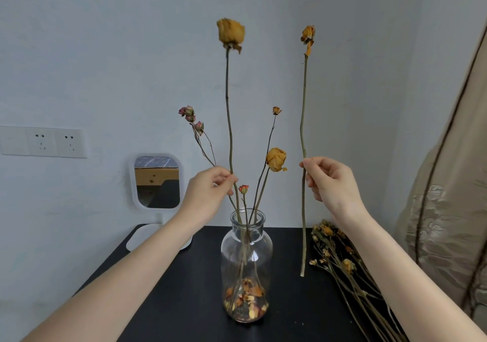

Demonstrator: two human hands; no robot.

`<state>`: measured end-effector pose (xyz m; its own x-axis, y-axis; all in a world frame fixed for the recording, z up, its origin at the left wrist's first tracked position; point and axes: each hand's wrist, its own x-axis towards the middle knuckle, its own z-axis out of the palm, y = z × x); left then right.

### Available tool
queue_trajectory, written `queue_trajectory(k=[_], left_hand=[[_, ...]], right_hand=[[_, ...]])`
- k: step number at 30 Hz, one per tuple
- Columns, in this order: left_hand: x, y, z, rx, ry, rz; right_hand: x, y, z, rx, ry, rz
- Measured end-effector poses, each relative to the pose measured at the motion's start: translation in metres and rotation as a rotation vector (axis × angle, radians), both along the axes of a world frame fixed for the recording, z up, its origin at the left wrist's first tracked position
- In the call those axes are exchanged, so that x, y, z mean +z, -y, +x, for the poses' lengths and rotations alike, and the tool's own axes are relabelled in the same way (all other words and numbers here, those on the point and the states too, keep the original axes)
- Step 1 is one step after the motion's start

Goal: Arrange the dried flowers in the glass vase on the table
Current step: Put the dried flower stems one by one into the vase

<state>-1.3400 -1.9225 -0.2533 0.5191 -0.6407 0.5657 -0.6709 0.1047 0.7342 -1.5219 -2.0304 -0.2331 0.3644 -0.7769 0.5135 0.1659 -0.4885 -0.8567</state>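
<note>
A clear glass vase [246,265] stands mid-table on the black table [184,302], with dried petals at its bottom and several stems in its neck. My left hand [210,191] pinches the stem of a tall yellow dried rose [230,34] that stands in the vase. My right hand [329,181] pinches a second long-stemmed yellow rose [307,36], held upright in the air to the right of the vase, its lower end hanging just above the table. In the vase also stand a pink bud sprig [190,116], a shorter yellow rose [276,159] and a small red bud [243,188].
A loose bundle of dried yellow flowers [340,257] lies on the table's right side. A small white-framed mirror [157,181] stands at the back left. Wall sockets [43,141] are at left; a beige curtain [448,223] hangs at right.
</note>
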Motion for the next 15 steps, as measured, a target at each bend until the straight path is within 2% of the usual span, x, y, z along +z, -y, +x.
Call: queue_trajectory(k=[3,8,15], left_hand=[[-0.007,0.002,0.000,0.025,-0.052,0.047],[0.009,0.004,0.003,-0.061,-0.200,-0.059],[0.003,0.009,-0.003,0.007,-0.123,-0.070]], right_hand=[[-0.002,0.000,0.001,-0.003,-0.015,-0.002],[-0.005,0.001,0.003,-0.011,-0.035,-0.006],[-0.009,-0.001,0.004,-0.009,-0.042,-0.004]])
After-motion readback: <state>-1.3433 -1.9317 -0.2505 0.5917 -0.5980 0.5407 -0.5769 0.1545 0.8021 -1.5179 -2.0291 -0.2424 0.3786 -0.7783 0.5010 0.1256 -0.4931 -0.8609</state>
